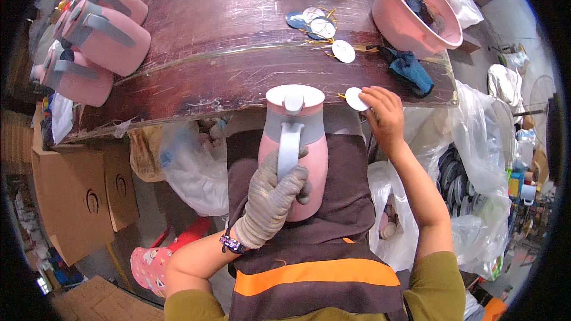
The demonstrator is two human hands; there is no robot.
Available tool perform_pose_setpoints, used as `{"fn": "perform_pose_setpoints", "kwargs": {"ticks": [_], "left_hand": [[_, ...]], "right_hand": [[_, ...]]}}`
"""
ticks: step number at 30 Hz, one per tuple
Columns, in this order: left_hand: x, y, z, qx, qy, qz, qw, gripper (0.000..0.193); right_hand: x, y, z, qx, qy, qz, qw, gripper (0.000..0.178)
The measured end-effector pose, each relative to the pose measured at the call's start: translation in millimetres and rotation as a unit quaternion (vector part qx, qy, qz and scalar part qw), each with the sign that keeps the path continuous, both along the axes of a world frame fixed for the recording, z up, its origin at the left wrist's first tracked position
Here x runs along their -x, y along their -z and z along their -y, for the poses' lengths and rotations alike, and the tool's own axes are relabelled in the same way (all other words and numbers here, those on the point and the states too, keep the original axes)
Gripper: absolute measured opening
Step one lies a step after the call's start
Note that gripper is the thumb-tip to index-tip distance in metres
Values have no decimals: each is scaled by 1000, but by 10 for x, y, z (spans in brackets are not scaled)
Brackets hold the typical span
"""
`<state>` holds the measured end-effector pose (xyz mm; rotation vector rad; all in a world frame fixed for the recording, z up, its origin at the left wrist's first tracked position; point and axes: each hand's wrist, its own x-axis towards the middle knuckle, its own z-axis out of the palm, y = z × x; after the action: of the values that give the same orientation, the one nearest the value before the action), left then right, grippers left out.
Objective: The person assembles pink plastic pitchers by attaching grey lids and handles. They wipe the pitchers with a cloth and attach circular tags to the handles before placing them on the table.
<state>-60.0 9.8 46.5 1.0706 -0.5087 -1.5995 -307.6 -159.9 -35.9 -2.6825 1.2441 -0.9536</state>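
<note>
One lidded pink jug [318, 172] over the lap, one round white tag [354, 99] at the table's near edge.

The gloved left hand [273, 199] wraps its fingers round the jug's grey handle, the body rising just beyond it; the bare right hand [385, 116], fingers together, touches the tag's right rim, though whether it pinches I cannot tell. On the table [202, 80]: three more white tags [343, 52] and at least one dark blue disc [294, 20], one pink basin [410, 41] at the far right corner, at least three similar jugs [128, 41] along the left edge.
</note>
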Motion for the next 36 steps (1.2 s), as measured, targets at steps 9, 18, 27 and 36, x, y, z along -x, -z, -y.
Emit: {"fn": "perform_pose_setpoints", "kwargs": {"ticks": [9,18,27,36], "left_hand": [[-151,138,50,-15,-6,58,998,33],[-378,78,171,184,112,440,872,23],[-389,172,94,160,66,416,893,15],[-480,65,127,112,-6,351,930,12]], "right_hand": [[-393,-727,-741,-479,-54,98,871,20],[-794,-828,-935,-402,-135,84,902,21],[-645,-797,-992,-571,-97,160,800,20],[-523,-824,-980,-595,-110,256,754,17]]}}
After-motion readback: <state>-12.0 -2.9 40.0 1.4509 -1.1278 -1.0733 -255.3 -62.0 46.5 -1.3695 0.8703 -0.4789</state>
